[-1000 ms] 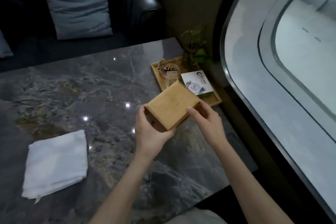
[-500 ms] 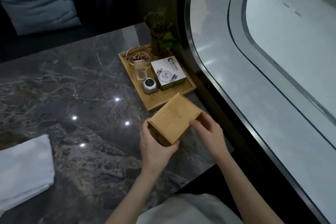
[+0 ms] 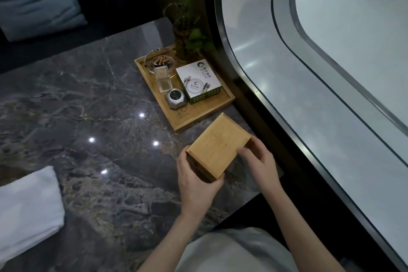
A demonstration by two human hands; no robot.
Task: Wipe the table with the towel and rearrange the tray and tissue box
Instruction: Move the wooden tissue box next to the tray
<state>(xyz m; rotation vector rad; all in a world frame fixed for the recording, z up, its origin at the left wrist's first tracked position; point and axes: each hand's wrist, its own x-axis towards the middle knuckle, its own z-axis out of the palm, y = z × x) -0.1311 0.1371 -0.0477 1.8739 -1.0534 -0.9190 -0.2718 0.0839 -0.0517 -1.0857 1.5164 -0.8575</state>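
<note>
A wooden tissue box (image 3: 217,144) sits low over the dark marble table (image 3: 92,130), near its right front corner, just in front of the wooden tray (image 3: 198,115). My left hand (image 3: 194,181) grips its near left corner and my right hand (image 3: 258,161) holds its right side. Whether the box touches the table I cannot tell. The tray lies against the table's right edge. A folded white towel (image 3: 24,207) rests on the table at the far left, apart from both hands.
The tray carries a glass ashtray with butts (image 3: 160,62), a clear small container (image 3: 163,80), a silver round device (image 3: 176,98), a white printed box (image 3: 198,80) and a potted plant (image 3: 187,31). A curved window frame (image 3: 254,86) borders the right; a cushion (image 3: 37,0) lies on the sofa behind.
Both hands carried the tissue box down and toward the near right corner, clear of the tray. The view shifted right, so the towel slid to the left edge.
</note>
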